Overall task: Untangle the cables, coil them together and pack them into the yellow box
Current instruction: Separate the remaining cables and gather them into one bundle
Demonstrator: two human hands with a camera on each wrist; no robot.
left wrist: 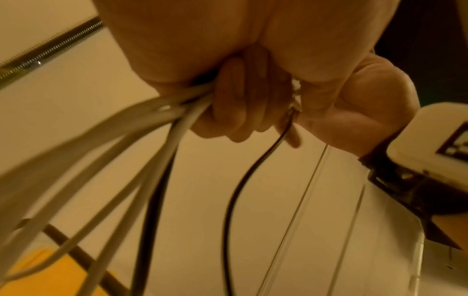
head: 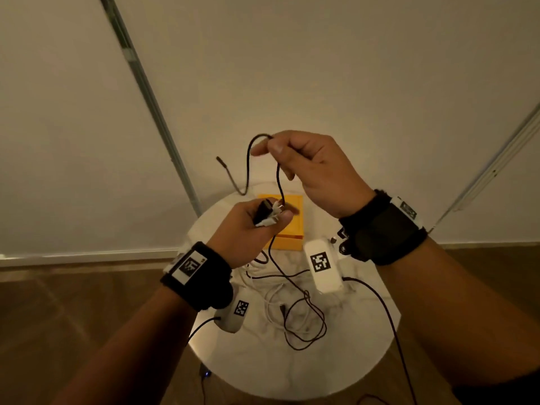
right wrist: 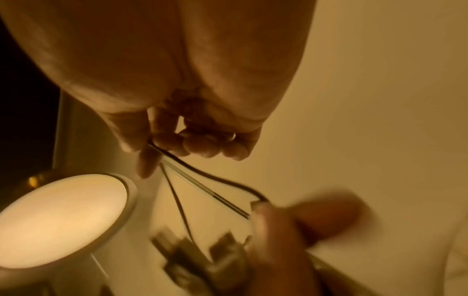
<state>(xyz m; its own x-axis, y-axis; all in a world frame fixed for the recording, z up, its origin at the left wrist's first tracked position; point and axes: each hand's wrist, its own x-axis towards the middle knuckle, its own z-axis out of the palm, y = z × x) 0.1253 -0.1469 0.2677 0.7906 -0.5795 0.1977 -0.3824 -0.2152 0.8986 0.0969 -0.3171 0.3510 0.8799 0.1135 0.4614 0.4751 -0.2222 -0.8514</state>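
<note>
My left hand [head: 257, 220] is raised above the table and grips a bundle of cable ends: black and white plugs stick out by the thumb. In the left wrist view its fingers [left wrist: 240, 100] curl round several white cables [left wrist: 162, 120] and a black one. My right hand [head: 295, 159] is higher and pinches a thin black cable [head: 279, 179], which loops over the fingers and runs down to the left hand. More tangled black and white cables [head: 292, 311] lie on the table. The yellow box [head: 287, 232] sits behind the hands, partly hidden.
The round white table [head: 350, 361] stands on a wooden floor close to a pale wall. Thin black leads run from the wrist cameras over the table's edge. A bright round lamp [right wrist: 63, 218] shows in the right wrist view.
</note>
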